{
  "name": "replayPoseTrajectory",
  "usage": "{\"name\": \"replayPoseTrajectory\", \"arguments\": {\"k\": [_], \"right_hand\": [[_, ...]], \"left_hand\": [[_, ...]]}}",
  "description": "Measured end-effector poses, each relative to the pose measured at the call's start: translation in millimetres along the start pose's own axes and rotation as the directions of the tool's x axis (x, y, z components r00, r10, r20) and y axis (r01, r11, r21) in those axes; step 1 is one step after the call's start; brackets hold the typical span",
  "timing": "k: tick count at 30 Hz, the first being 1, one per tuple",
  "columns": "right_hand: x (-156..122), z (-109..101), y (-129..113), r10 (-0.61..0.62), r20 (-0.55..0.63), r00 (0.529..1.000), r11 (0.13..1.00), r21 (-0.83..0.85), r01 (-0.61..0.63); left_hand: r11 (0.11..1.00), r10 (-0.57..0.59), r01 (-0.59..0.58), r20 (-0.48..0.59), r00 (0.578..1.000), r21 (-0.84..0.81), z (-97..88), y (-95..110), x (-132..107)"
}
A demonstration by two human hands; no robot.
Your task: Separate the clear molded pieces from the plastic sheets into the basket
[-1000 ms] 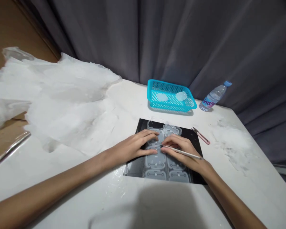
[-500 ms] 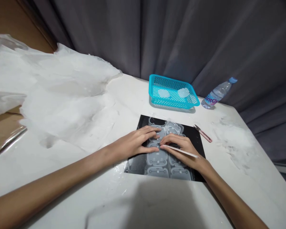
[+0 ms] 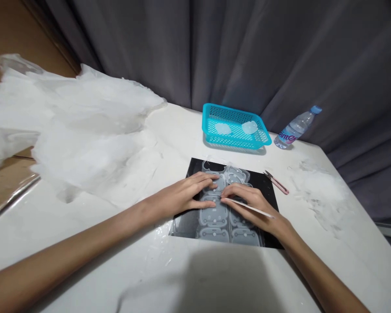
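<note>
A translucent moulded sheet [image 3: 214,216] with several rounded shapes lies on a black board [image 3: 267,193]. My left hand [image 3: 190,191] rests on it with fingers spread, thumb and fingertips touching the upper left shapes. In a pinch, my right hand [image 3: 254,198] holds a thin white pen-like tool [image 3: 256,210], its front end at the sheet near the seam between the two columns. The tool's tip is too small to make out. Part of the right column is hidden under my right hand. Pink-handled thread snips [image 3: 278,184] lie at the board's right edge.
Behind the board stands a blue perforated basket [image 3: 236,142] holding two translucent pieces. A water bottle [image 3: 293,130] is to its right. A large heap of whitish translucent film [image 3: 91,117] covers the table's left side. Thin scraps [image 3: 324,191] lie at right; a grey curtain [image 3: 228,52] hangs behind.
My right hand and the tool have shifted very slightly to the right. My left hand keeps its place on the sheet. The whole view has moved a little.
</note>
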State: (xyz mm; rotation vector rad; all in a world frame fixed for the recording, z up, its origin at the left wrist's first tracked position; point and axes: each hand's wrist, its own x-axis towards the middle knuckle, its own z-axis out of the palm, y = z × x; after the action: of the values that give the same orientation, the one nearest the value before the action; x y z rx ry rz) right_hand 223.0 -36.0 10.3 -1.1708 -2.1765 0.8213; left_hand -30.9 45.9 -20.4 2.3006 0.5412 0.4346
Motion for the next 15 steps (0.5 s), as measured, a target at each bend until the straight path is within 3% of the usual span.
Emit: {"name": "replayPoseTrajectory", "arguments": {"k": [4, 12, 15], "right_hand": [[4, 3, 2, -0.043, 0.019, 0.999, 0.999, 0.002, 0.043], [9, 20, 18, -0.15, 0.029, 0.988, 0.969, -0.194, 0.153], [29, 4, 28, -0.168, -0.092, 0.981, 0.969, -0.198, 0.147]], "left_hand": [[0.999, -0.012, 0.012, -0.012, 1.0, -0.047, -2.0, 2, 2], [0.999, -0.036, 0.036, -0.032, 0.999, -0.012, 0.4, 6, 2], [0.998, -0.05, 0.051, -0.035, 0.998, 0.025, 2.4, 5, 2]]}}
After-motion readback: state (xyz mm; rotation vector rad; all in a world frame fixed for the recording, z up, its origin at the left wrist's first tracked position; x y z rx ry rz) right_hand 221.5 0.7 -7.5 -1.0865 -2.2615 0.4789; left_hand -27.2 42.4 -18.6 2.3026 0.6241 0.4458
